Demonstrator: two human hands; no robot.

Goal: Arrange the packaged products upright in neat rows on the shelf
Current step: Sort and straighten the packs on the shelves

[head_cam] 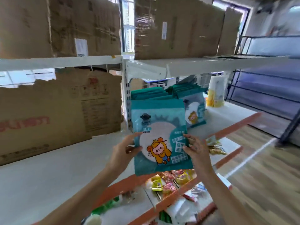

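I hold one teal packaged product (159, 127) upright in front of me; it has a white circle and a cartoon figure in a yellow hood. My left hand (125, 147) grips its left edge and my right hand (194, 147) grips its right edge. Behind it, on the white shelf (230, 114), two rows of the same teal packs stand upright: a left row (148, 94) and a right row (192, 101), whose front pack faces me. The held pack hides the front of the left row.
A large torn cardboard box (53, 114) stands on the shelf to the left. Cardboard boxes (178, 28) fill the upper shelf. A yellow-and-white bag (215, 95) stands at the shelf's far right. Mixed snack packets (170, 181) lie on lower orange-edged shelves. A dark metal rack (266, 82) stands at right.
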